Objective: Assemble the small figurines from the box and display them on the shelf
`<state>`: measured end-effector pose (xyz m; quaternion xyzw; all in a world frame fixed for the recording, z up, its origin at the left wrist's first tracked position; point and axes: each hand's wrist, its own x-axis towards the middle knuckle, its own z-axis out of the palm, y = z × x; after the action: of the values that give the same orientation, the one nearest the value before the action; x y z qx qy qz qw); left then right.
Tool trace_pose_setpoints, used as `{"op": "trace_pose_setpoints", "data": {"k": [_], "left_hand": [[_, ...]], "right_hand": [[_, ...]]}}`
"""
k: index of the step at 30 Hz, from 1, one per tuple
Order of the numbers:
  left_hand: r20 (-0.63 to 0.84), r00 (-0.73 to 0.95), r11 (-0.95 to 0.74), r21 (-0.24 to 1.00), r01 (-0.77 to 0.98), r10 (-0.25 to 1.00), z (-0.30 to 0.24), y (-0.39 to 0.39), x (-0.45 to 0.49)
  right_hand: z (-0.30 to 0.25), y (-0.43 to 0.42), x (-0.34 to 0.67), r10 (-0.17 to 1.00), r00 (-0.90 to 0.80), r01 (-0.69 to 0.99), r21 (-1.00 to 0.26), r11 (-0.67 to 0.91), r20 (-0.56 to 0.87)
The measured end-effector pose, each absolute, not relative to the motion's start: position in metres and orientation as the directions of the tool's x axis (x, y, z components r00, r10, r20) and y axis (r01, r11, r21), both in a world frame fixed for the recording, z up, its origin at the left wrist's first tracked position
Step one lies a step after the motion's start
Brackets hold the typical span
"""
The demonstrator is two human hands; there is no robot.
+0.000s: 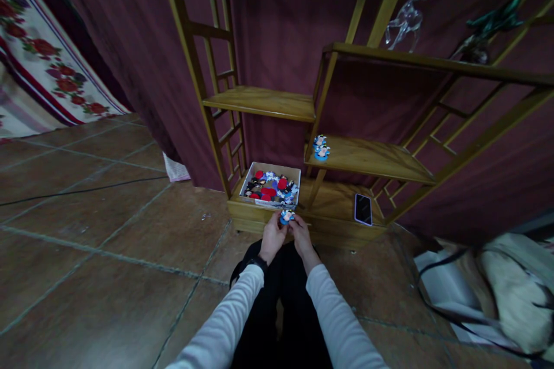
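Observation:
Between my fingertips I hold a small blue-and-white figurine point(287, 217) on a blue round base. My left hand point(273, 236) pinches it from the left, and my right hand point(300, 232) closes on its right side. Just beyond my hands stands an open white box point(295, 174) filled with several small figurines in red, black, white and blue. Two similar figurines point(322, 153) stand one behind the other at the left end of the middle shelf point(367, 157).
A phone point(363, 209) lies on the low shelf to the right of the box. Higher up, a clear glass deer point(405, 22) and a dark green ornament point(493, 23) stand on the upper right shelf. Bags point(515, 282) sit on the floor at right; a cable point(86, 189) crosses the tiles at left.

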<state>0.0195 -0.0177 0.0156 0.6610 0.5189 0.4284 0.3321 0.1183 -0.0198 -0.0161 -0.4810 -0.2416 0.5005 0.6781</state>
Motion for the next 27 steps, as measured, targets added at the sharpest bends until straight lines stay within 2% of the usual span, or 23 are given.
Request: {"op": "trace_pose_setpoints", "data": {"k": [8, 17, 27], "left_hand": [[0.221, 0.094, -0.24, 0.886, 0.396, 0.971, 0.014, -0.014, 0.019], [0.34, 0.097, -0.349, 0.843, 0.409, 0.935, 0.019, -0.018, 0.019], [0.296, 0.139, -0.326, 0.831, 0.451, 0.945, 0.026, -0.02, 0.019]], "right_hand": [[-0.015, -0.019, 0.119, 0.918, 0.375, -0.391, -0.92, 0.03, -0.129], [-0.008, -0.019, 0.115, 0.928, 0.362, -0.327, -0.944, 0.033, -0.093], [-0.002, -0.023, 0.117, 0.946, 0.317, -0.328, -0.944, 0.04, -0.07]]}}
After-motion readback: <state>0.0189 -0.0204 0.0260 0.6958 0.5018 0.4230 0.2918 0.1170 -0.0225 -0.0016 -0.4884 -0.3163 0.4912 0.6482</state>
